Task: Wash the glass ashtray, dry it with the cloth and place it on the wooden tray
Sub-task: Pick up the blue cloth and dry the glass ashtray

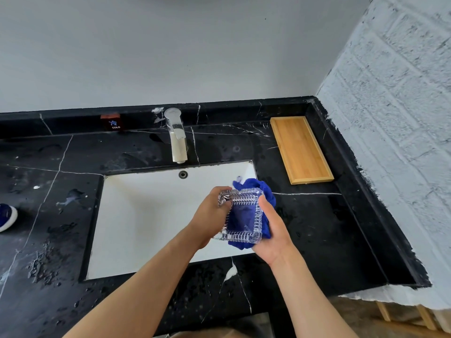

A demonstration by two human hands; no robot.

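A square cut-glass ashtray (244, 215) is held over the right part of the white sink (146, 215). My left hand (211, 217) grips its left edge. My right hand (272, 230) presses a blue cloth (264, 193) against its right side and underside; the cloth shows through the glass. The wooden tray (300, 148) lies bare on the black counter at the back right, beside the sink.
A chrome tap (177, 135) stands behind the sink, no water running. The black marble counter (48, 215) is wet with droplets. A blue-and-white object (6, 217) sits at the left edge. A white brick wall (402, 118) bounds the right side.
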